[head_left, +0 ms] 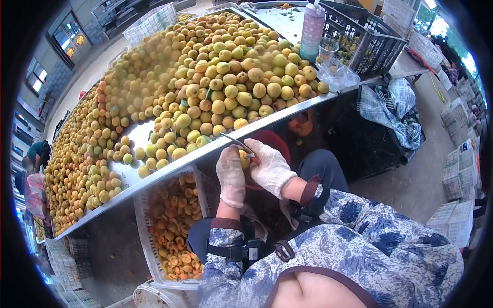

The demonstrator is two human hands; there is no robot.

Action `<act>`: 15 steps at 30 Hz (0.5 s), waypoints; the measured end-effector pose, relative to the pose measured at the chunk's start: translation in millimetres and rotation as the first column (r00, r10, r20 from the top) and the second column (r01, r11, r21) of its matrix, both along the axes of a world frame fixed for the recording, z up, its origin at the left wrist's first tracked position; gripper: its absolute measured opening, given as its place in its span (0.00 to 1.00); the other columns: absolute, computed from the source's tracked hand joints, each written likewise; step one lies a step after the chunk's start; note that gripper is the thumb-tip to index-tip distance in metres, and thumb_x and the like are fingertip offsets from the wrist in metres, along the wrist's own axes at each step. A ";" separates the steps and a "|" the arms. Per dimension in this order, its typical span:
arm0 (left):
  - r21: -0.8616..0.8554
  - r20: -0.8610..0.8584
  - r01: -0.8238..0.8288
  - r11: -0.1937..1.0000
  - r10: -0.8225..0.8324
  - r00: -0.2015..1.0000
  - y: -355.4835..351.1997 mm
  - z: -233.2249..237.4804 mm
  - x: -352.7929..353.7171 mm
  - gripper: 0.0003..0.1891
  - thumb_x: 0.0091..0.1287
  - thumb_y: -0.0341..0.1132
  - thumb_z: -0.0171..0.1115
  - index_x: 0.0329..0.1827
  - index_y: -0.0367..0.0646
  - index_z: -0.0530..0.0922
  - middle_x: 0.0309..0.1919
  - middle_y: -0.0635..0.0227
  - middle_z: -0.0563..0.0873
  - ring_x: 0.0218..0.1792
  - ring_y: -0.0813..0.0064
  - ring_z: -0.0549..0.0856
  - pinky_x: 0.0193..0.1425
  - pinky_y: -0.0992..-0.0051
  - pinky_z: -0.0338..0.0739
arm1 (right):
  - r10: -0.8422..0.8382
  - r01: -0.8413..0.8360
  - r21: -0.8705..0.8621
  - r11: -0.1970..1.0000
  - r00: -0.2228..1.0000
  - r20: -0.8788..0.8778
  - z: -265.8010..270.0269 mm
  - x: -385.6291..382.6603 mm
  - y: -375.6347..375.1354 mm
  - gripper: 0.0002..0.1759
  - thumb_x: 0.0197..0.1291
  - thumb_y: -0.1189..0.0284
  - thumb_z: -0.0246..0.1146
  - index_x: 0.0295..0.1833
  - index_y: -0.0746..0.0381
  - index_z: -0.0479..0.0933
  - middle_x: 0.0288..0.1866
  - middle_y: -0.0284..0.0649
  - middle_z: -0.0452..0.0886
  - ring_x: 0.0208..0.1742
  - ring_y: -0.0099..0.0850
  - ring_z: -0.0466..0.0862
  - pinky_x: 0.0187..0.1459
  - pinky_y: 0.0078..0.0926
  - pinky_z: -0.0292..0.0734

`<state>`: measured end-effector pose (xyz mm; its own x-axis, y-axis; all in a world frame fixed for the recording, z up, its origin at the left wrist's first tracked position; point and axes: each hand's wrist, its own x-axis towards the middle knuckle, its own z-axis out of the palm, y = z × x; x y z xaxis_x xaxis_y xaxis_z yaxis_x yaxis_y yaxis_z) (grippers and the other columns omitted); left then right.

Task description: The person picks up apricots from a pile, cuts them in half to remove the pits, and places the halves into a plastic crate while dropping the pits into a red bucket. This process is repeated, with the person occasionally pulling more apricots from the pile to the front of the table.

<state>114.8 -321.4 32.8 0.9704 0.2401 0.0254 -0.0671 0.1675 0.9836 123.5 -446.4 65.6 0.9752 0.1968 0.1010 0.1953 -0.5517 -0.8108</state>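
In a white knitted glove, my left hand (230,175) is closed around a yellow apricot (244,160). My right hand (270,168), gloved the same way, grips a small knife (237,142) whose thin blade reaches up and left, over the top of the apricot. A bit of red shows at the right fingers; the handle is mostly hidden. Both hands are close together just below the edge of a metal table (131,177), where a big heap of whole apricots (226,77) lies. Below my left forearm, a white crate (146,241) holds pitted apricot halves (174,231).
A red bucket (275,143) stands under the table edge, behind my right hand. On the table's far right are a pink-and-teal bottle (311,33), a plastic bag (339,76) and a black crate (377,49). A person (36,154) works at far left.
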 end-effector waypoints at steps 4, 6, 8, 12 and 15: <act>0.243 0.100 -0.099 0.965 0.077 0.992 -9.3 3.8 -8.3 0.17 0.79 0.44 0.53 0.41 0.37 0.78 0.31 0.69 0.81 0.34 0.80 0.79 0.40 0.75 0.75 | -0.074 0.072 0.067 0.995 0.997 0.019 -14.7 -5.7 4.2 0.25 0.55 0.80 0.63 0.62 0.64 0.75 0.52 0.53 0.83 0.54 0.48 0.85 0.56 0.35 0.80; 0.291 0.156 -0.150 0.945 0.107 0.982 -13.5 5.4 -12.4 0.16 0.79 0.43 0.53 0.41 0.37 0.78 0.31 0.68 0.81 0.34 0.79 0.80 0.39 0.74 0.76 | -0.100 0.097 0.065 0.993 0.994 0.050 -18.3 -10.1 6.0 0.24 0.56 0.79 0.64 0.61 0.63 0.76 0.51 0.52 0.84 0.53 0.48 0.85 0.54 0.35 0.80; 0.332 0.214 -0.202 0.922 0.135 0.967 -17.0 7.1 -15.6 0.16 0.78 0.43 0.53 0.41 0.37 0.78 0.31 0.67 0.82 0.33 0.78 0.81 0.39 0.74 0.77 | -0.126 0.121 0.060 0.991 0.989 0.082 -21.8 -13.6 6.1 0.23 0.56 0.79 0.64 0.60 0.63 0.76 0.51 0.51 0.84 0.52 0.48 0.85 0.53 0.35 0.81; 0.305 0.196 -0.216 0.928 0.161 0.967 -18.6 3.7 -16.4 0.14 0.78 0.40 0.53 0.42 0.37 0.78 0.30 0.65 0.82 0.32 0.75 0.82 0.38 0.73 0.78 | -0.090 0.089 0.107 0.990 0.996 0.009 -25.6 -15.4 6.5 0.20 0.59 0.69 0.66 0.57 0.62 0.76 0.51 0.54 0.83 0.53 0.52 0.83 0.53 0.41 0.79; 0.327 0.209 -0.226 0.917 0.164 0.964 -18.7 8.4 -20.2 0.13 0.77 0.38 0.53 0.42 0.36 0.79 0.29 0.64 0.82 0.32 0.75 0.83 0.37 0.73 0.78 | -0.085 0.087 0.063 0.994 0.996 -0.025 -23.2 -18.2 5.5 0.18 0.61 0.69 0.64 0.56 0.62 0.76 0.51 0.54 0.83 0.53 0.53 0.83 0.53 0.42 0.79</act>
<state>94.6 -340.0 41.2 0.8778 0.3699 0.3044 -0.2384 -0.2139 0.9473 105.3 -440.9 42.4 0.9904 0.1059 0.0891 0.1312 -0.5126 -0.8485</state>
